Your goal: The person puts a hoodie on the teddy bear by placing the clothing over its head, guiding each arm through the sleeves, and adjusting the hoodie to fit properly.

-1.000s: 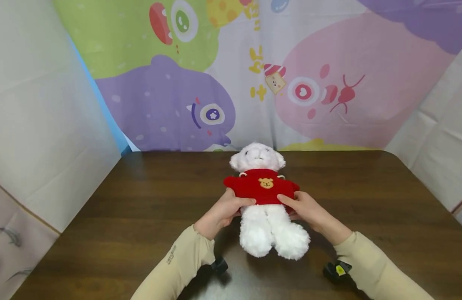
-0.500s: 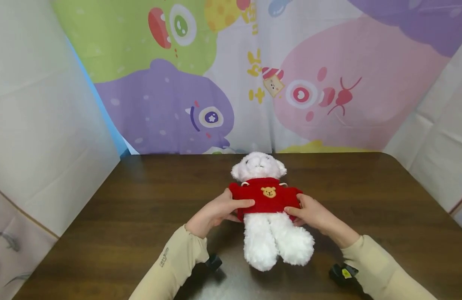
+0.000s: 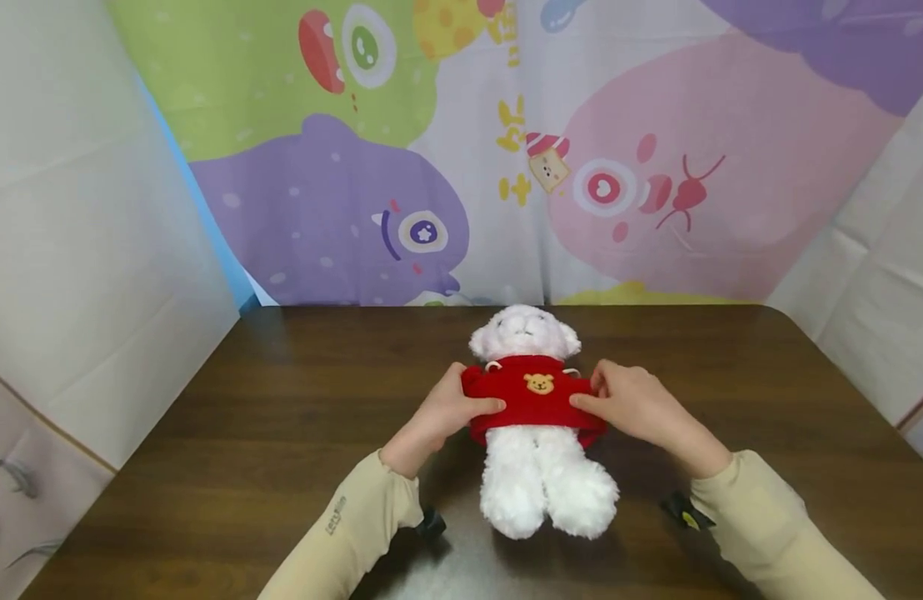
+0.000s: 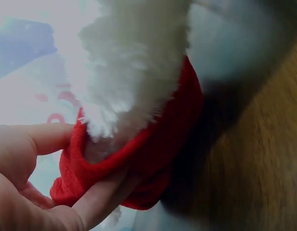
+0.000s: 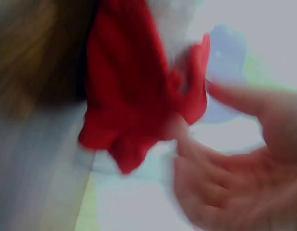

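Note:
A white fluffy teddy bear (image 3: 547, 483) in a red sweater (image 3: 525, 407) lies face up over the table, its head away from me. The sweater has a small bear-face patch and white cord loops at the neck. My left hand (image 3: 442, 408) pinches the sweater's left side, thumb on the front; in the left wrist view its fingers (image 4: 102, 199) run under the red hem. At the opposite side my right hand (image 3: 641, 404) pinches the fabric near the sleeve between thumb and fingers. That hand is blurred in the right wrist view, where the sweater (image 5: 124, 72) hangs loose.
The brown wooden table (image 3: 319, 358) runs to a cartoon-printed curtain (image 3: 356, 225) at the back. White panels (image 3: 79, 208) close in both sides. Black wrist-camera mounts (image 3: 431, 523) sit under the beige sleeves.
The bear has come a little nearer. My right hand has shifted up the sweater's side from near the hem, with its fingers now by the sleeve. My left hand keeps its hold.

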`<action>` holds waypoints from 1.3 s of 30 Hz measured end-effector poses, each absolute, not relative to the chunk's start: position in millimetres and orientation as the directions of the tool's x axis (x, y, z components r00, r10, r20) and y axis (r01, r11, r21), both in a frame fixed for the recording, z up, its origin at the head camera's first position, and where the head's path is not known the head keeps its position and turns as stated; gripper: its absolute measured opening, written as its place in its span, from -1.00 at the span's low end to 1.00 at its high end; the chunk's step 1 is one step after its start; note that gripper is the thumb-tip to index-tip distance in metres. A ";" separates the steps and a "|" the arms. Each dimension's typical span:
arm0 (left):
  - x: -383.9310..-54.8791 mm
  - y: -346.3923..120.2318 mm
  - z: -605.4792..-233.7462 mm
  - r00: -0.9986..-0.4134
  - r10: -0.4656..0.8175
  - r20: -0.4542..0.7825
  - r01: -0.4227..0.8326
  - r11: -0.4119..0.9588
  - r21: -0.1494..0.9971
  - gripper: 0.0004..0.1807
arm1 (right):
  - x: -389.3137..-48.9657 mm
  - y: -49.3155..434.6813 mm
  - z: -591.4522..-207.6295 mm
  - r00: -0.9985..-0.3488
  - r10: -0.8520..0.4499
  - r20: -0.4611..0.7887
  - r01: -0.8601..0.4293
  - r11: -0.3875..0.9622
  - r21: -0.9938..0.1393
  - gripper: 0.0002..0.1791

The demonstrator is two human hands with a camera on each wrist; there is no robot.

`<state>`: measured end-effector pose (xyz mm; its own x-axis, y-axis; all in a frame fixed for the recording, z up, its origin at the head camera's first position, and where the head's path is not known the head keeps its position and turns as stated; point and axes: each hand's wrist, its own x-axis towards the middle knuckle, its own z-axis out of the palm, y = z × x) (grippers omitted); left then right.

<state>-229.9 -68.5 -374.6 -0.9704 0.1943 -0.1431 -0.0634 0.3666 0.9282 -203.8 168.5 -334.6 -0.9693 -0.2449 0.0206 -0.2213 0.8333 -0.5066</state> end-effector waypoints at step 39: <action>-248.1 -91.2 -392.6 -0.968 0.204 -0.149 -0.065 0.371 0.926 -0.83 | -223.3 111.3 -373.8 -0.769 -0.480 0.422 -0.638 0.612 -0.467 -0.71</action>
